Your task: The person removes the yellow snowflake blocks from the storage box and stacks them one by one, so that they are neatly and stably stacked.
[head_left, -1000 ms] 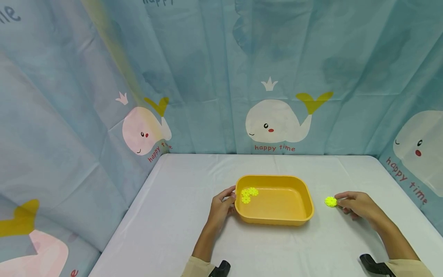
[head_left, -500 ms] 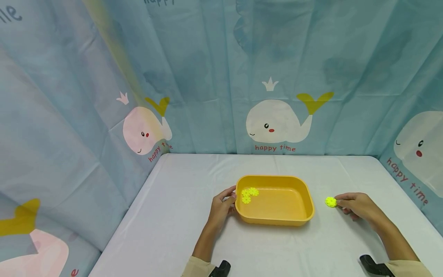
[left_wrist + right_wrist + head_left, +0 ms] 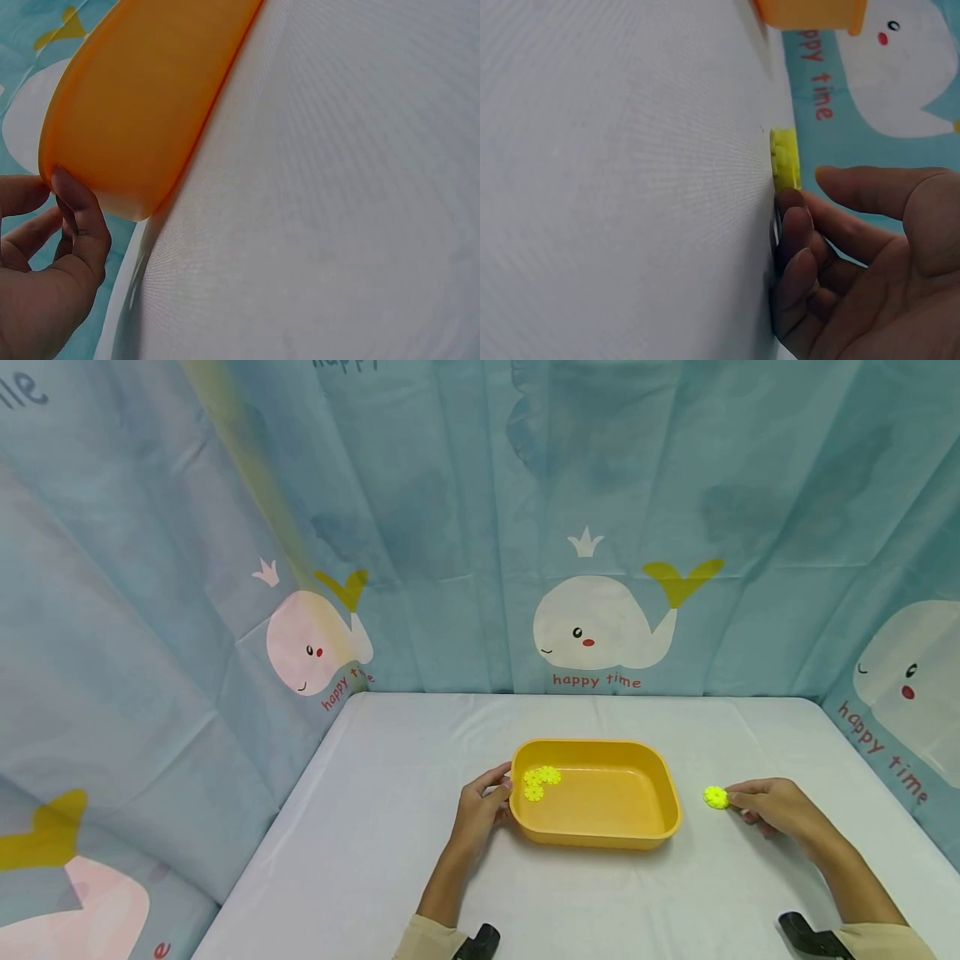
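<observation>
A yellow-orange plastic tray (image 3: pixel 600 802) stands on the white table. My left hand (image 3: pixel 474 810) grips its left rim, thumb and fingers pinching the wall, as the left wrist view (image 3: pixel 64 255) also shows. Three small bright yellow flower-shaped discs (image 3: pixel 533 792) lie inside, at the left end. To the right of the tray, another bright yellow flower-shaped piece (image 3: pixel 716 797) lies on the cloth; whether it is one disc or a small pile I cannot tell. My right hand (image 3: pixel 776 808) touches its right side with a fingertip. In the right wrist view, the thumb stands apart from the piece (image 3: pixel 785 159).
A white cloth covers the table (image 3: pixel 360 827). Blue curtains (image 3: pixel 435 527) printed with whales hang behind it and at both sides. Black straps (image 3: pixel 813 935) with camera mounts sit at both wrists, below beige sleeves.
The yellow piece and the right fingertips have shifted very slightly to the left. The left hand, the tray and the discs in it stay in place.
</observation>
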`<state>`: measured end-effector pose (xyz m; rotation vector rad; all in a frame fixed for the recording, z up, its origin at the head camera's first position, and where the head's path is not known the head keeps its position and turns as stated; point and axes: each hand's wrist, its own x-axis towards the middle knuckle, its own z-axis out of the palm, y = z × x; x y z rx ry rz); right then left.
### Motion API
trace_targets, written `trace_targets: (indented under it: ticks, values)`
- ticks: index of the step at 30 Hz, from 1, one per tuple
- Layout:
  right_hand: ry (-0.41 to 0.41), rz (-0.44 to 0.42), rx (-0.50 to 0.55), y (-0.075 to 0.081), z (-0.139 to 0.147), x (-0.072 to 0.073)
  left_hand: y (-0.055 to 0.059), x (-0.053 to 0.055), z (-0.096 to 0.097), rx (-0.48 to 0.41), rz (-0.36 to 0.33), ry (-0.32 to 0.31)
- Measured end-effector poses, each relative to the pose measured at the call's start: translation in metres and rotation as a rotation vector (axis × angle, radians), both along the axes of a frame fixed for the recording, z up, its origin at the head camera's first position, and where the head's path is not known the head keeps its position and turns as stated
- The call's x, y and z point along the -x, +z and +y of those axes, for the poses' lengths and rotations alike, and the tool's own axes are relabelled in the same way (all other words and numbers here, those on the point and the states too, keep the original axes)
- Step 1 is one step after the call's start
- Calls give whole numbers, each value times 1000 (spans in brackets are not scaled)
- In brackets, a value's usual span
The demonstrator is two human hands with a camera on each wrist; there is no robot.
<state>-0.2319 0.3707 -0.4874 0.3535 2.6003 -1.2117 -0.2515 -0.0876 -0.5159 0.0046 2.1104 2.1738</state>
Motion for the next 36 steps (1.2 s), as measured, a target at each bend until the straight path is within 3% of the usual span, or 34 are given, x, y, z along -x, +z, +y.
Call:
trace_targets:
  ticks: [8,15,24,36]
  values:
    - [-12,58,-30,6,-2,-3,0,1,1,-5,-1,-1]
    - [16,207,-77,21,-16,-6,0,0,1,1,-2,5]
    - [25,336,-84,42,-43,-10,-1,1,1,-10,-2,1]
    - [90,456,4,57,-80,-7,-2,1,0,-18,-5,-2]
